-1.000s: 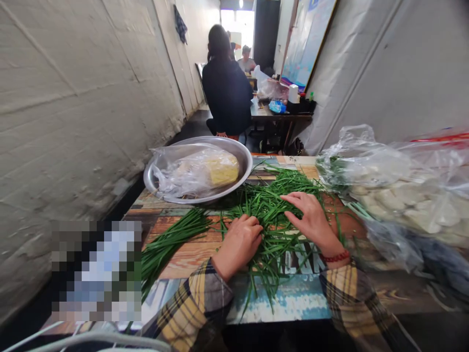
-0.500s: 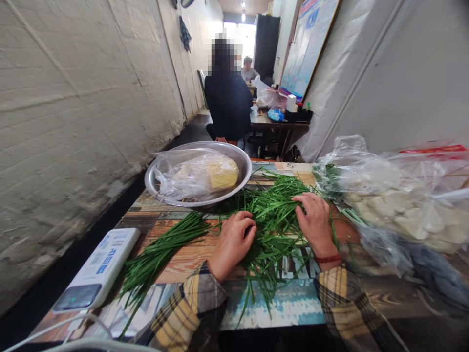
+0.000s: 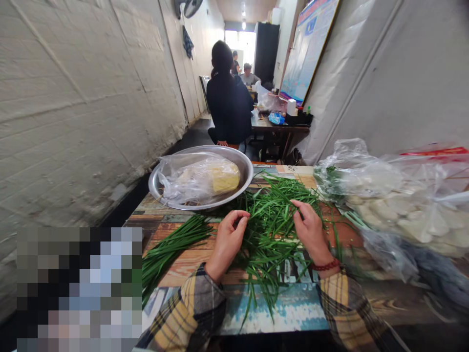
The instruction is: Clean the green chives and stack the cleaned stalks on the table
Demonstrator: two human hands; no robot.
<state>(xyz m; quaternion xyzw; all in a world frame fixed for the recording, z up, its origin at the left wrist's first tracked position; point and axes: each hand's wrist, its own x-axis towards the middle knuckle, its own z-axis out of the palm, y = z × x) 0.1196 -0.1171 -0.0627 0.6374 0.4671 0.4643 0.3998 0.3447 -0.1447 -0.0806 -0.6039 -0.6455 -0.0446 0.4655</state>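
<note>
A loose heap of green garlic chives (image 3: pixel 273 205) lies spread over the wood-patterned table between my hands. At its left edge my left hand (image 3: pixel 230 237) is closed, fingers curled in and the thumb near the index finger; whatever lies between them cannot be made out. On the right side of the heap my right hand (image 3: pixel 309 230), with a red bead bracelet at the wrist, has thumb and index finger drawn together over the leaves. Anything in that pinch is too small to name. A neater bundle of garlic chives (image 3: pixel 178 242) lies left of my left hand.
Behind the bundle stands a metal basin (image 3: pixel 245 188) holding a plastic bag (image 3: pixel 190 178) with something yellow. Clear bags with pale pieces (image 3: pixel 399 210) crowd the table's right side. A blurred patch hides the lower left. Beyond the table a person in dark clothes (image 3: pixel 229 107) sits.
Both hands stay at the heap, with small finger movements; the left thumb has come nearer its index finger. The view has shifted slightly, and a blurred patch covers the white device at lower left.
</note>
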